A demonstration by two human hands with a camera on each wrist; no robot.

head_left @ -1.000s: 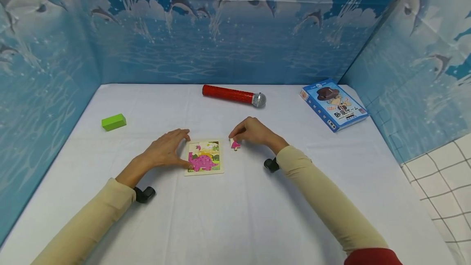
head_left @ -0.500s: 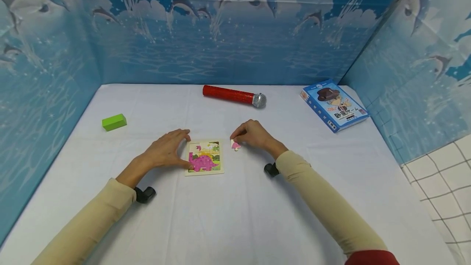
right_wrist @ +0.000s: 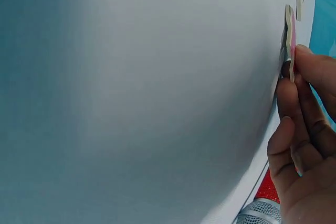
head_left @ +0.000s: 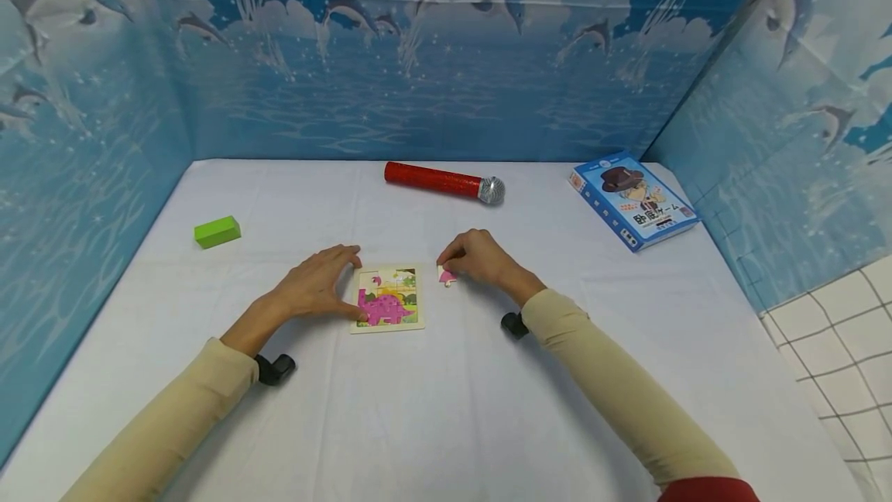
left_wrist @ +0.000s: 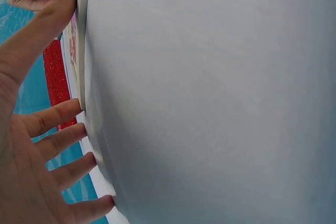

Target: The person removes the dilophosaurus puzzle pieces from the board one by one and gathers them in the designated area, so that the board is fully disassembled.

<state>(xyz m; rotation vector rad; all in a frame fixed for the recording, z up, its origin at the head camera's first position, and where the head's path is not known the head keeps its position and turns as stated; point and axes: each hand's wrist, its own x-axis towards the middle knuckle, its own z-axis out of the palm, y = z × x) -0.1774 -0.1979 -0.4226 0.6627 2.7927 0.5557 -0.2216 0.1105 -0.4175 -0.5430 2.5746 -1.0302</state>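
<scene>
A square wooden jigsaw puzzle (head_left: 420, 300) with a pink dinosaur picture lies flat on the white cloth, its upper left showing a pale gap in the picture. My left hand (head_left: 312, 285) steadies it at the left side. There the thumb rests on the lower left corner and the index fingertip touches the upper left corner, as the left wrist view also shows; the other fingers (left_wrist: 65, 142) are spread straight. Right of the board, my right hand (head_left: 479, 256) pinches a pink and white puzzle piece (head_left: 446, 276) between thumb and fingers, low over the cloth. In the right wrist view the piece (right_wrist: 290, 38) appears edge-on.
A red microphone (head_left: 435, 180) with a silver head lies behind the hands. To the left sits a green block (head_left: 217, 232). At the back right is a blue game box (head_left: 634, 198). Dolphin-printed curtains (head_left: 446, 99) hang behind and at both sides.
My right hand has shifted very slightly right and towards me with the puzzle piece. My left hand stays on the puzzle board as before.
</scene>
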